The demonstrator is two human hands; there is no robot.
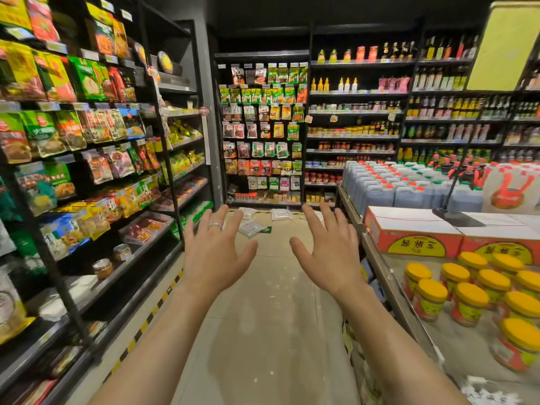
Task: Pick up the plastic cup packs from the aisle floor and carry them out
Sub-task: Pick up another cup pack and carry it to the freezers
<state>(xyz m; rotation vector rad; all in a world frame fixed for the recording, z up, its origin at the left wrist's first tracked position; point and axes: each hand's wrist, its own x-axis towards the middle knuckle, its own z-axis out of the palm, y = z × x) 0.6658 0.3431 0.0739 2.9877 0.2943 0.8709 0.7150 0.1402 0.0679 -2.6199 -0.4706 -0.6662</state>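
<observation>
Both hands are raised in front of the person, palms down, well apart, with fingers spread straight and nothing in them. The left hand [214,252] wears a ring [215,225] on one finger. The right hand [327,252] is bare.

At twelve o'clock from the hands, further down the tan aisle floor [271,302], lie the plastic cup packs. The nearest pack [251,228] shows between the two hands, lying askew and touching a green floor marker [267,229]. Two more packs [280,214] lie near the foot of the back rack [263,127], which is hung with small packets. The packs are blurred, so the cups inside their clear wrap cannot be made out. The right fingertips cover the floor at one o'clock, and whether another pack lies there I cannot tell.

At three o'clock stands a metal-edged display table [380,267]. On it are jars with yellow lids [467,293], their contents hidden by red and green labels. Beyond them sit closed red and white cartons [409,229]. At two o'clock stand rows of jugs [394,194] holding dark liquid, with red or green caps. Bottle shelves [356,112] fill the wall behind.

At nine o'clock run dark shelves [122,270] of bagged goods, with two small glass jars [103,268] low down. Their lowest tiers are cut off by the frame edge.
</observation>
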